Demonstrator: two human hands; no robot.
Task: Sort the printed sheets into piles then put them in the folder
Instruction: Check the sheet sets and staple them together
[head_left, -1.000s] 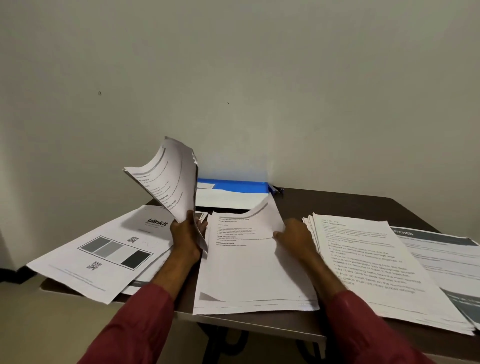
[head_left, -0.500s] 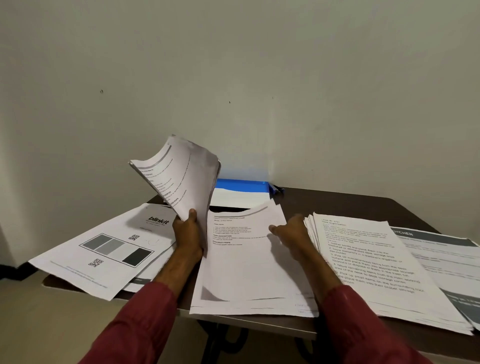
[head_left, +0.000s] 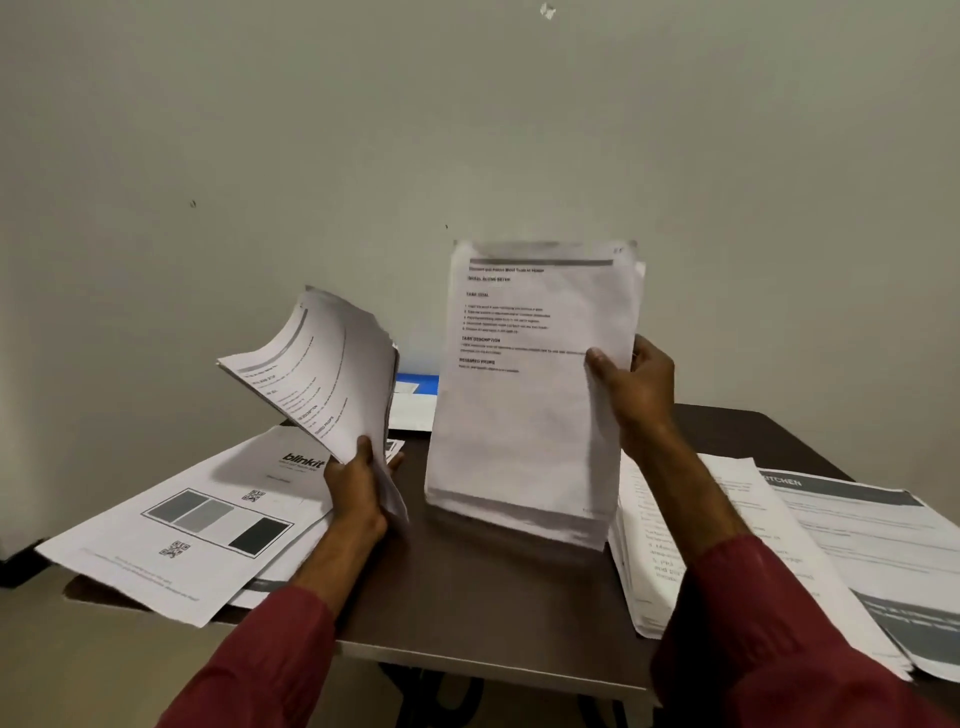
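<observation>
Your left hand clamps a fanned sheaf, your right hand an upright stack; piles lie before the blue folder, so filing likely remains.

Long dark-red sleeves, plain fabric, forearms bare

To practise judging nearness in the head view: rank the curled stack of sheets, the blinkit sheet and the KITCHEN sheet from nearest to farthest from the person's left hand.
1. the curled stack of sheets: gripped by the left hand itself.
2. the blinkit sheet: lying on the table, just left of the hand.
3. the KITCHEN sheet: at the far right.
</observation>
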